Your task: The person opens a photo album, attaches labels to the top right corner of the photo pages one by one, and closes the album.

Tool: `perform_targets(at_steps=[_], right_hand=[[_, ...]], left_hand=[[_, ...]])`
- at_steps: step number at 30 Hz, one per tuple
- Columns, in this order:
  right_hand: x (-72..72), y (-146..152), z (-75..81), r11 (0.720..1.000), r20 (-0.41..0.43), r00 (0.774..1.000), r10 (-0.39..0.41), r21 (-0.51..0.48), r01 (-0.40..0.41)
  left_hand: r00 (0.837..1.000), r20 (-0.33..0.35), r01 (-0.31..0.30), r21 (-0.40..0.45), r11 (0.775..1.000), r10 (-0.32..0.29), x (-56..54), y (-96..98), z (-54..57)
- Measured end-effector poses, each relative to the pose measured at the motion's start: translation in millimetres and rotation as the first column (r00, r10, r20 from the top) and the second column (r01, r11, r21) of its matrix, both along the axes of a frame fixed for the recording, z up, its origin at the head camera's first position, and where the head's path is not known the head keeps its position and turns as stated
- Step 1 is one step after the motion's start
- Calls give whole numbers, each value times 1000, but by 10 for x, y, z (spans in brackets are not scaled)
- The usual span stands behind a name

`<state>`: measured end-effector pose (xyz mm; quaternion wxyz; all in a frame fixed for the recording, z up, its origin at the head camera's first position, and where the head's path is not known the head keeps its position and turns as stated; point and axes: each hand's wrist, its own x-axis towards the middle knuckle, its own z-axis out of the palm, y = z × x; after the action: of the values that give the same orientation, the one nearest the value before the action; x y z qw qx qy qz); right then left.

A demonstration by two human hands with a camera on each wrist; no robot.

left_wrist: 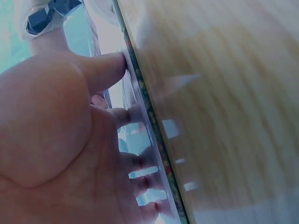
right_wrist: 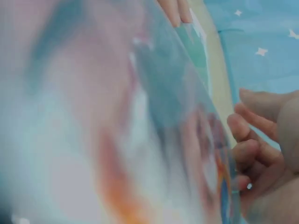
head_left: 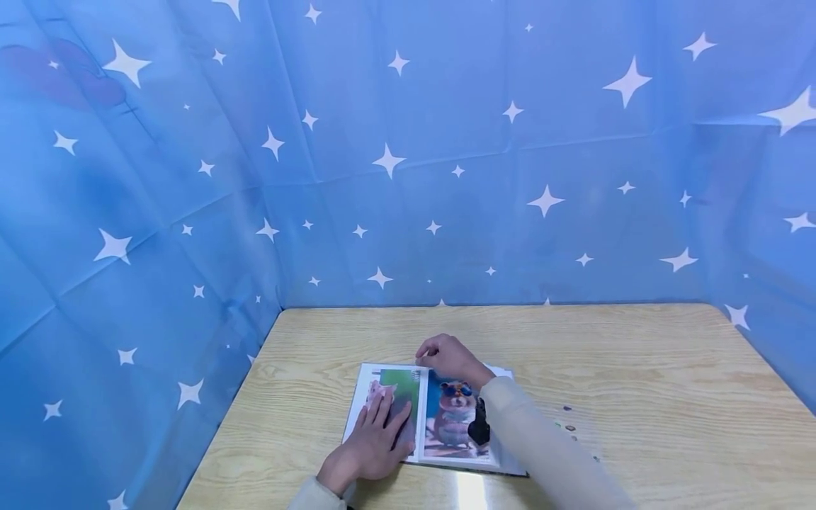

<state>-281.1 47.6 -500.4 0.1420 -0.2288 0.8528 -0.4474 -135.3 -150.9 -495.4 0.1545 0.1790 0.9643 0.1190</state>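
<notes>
Left hand [head_left: 375, 449] spread, laid on left page of photo album [head_left: 349, 423], open on wood-grain table [head_left: 312, 368]. Right hand [head_left: 450, 356] loosely curled at album's far edge; cannot tell if pinching anything. Step, seemingly: steadying album, handling page. Next move likely calls for light fingertip control.

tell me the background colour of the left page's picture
Mostly green where the left page's picture shows, best in the head view.

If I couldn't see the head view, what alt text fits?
A person's left hand lies on the left page of an open photo album, the right hand by the album's far edge. Behind the table hangs a starry blue curtain.
</notes>
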Motion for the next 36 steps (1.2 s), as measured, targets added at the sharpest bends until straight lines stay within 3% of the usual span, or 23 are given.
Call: perform_targets(at_steps=[6,18,28,36], right_hand=[[24,202,92,1000,-46,999,19,-20,-20],[144,684,227,998,-78,995,-63,-2,63],[270,982,241,998,-123,991,-46,32,50],[402,1229,232,998,-166,986,-36,53,45]], left_hand=[[1000,0,-8,-20,1000,8,1,3,15],[1000,5,-8,0,1000,8,12,-9,-7],[1000,15,-1,50,999,0,-19,-54,-124],[1000,29,5,57,998,-7,7,-36,-20]])
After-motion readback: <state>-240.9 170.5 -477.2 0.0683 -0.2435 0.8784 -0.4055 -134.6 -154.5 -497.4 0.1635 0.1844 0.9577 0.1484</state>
